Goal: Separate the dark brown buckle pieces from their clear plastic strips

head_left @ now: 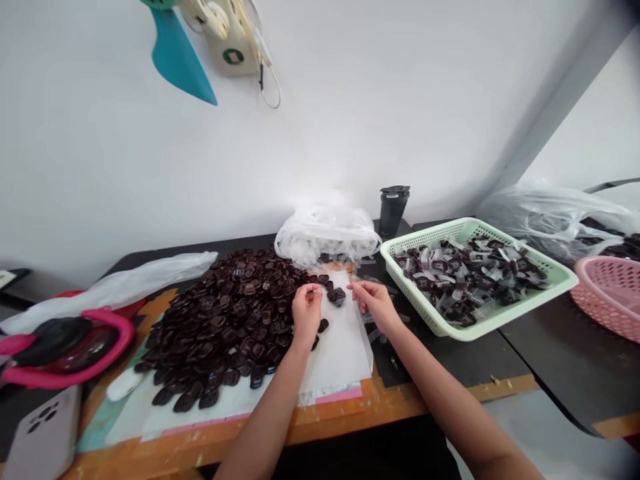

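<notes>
Left hand (307, 313), right hand (376, 303): fingers (314, 288) pinched, hold unclear; one dark-piece pile (220, 327) left of them, one basket (505, 318) right, table (465, 365) below, wall (375, 100) beyond.

Phone (45, 433) lies camera side up at bench (480, 363) front left corner; white oval item (125, 385) just beside it. Pink-rimmed dark item (65, 351) at left edge, can't ID. Black lidded cup (393, 212) upright near back right corner. Teal-bladed fan (181, 60) at wall (360, 120) above back edge, left.
</notes>
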Tool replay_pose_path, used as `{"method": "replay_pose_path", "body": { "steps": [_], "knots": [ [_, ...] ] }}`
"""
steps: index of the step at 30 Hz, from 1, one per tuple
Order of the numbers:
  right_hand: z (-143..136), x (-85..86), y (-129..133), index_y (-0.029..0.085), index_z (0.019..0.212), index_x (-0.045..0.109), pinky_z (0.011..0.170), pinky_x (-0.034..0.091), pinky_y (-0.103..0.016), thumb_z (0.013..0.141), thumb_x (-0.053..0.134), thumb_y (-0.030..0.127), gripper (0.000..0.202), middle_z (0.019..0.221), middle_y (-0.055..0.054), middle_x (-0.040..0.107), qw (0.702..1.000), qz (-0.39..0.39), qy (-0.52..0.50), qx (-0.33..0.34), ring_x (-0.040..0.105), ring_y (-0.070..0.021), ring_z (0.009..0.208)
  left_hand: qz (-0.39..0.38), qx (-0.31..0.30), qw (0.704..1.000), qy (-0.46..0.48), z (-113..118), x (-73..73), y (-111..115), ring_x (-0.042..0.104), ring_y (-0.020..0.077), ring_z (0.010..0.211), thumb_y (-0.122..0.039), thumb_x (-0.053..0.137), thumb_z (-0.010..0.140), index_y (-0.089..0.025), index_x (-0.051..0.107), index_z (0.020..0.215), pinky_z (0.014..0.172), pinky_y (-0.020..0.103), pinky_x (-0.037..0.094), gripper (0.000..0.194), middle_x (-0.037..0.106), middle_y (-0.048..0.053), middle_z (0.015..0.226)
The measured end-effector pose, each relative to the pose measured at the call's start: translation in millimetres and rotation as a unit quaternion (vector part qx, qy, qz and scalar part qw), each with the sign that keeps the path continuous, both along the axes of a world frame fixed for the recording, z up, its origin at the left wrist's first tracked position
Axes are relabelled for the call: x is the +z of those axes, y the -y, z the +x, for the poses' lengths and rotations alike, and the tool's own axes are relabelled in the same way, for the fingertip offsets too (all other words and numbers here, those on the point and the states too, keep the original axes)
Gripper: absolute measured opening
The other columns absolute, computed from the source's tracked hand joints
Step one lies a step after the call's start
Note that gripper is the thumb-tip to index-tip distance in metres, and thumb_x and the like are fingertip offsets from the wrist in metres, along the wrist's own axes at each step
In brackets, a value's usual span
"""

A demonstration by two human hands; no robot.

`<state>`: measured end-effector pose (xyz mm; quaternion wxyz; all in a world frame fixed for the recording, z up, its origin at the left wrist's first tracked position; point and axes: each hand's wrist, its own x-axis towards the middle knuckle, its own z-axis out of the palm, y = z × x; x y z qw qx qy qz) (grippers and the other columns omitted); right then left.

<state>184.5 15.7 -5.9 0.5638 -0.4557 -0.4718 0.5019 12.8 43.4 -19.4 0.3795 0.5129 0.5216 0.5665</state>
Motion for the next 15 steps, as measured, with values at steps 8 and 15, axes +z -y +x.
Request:
{"method": "replay_pose_path", "body": {
  "steps": [8,15],
  "knots": [
    [23.3,-12.9,-10.6,0.018,0.093,0.070,0.064,0.046,-0.029,0.085,0.049,0.024,0.023,0.085,-0.007,0.066,0.915,0.143,0.366,-0.094,0.058,-0.0173,0.066,0.104,-0.149,0.933,-0.309,4.3,-2.3,11.4,0.059,0.0235,0.091,-0.011,0.054,0.080,-0.022,0.068,0.092,0.084,0.036,0.045,0.021,0.063,0.008,0.093],
    [10.8,-28.8,-9.3,0.021,0.114,0.063,0.086,0.048,-0.034,0.085,0.041,0.008,0.039,0.114,-0.010,0.064,0.882,0.197,0.427,0.027,0.061,-0.0222,0.102,0.097,-0.115,0.934,-0.324,5.8,-6.2,14.2,0.058,0.0253,0.099,-0.011,0.050,0.081,-0.021,0.063,0.107,0.091,0.040,0.044,0.031,0.062,0.010,0.102]
  ]
}}
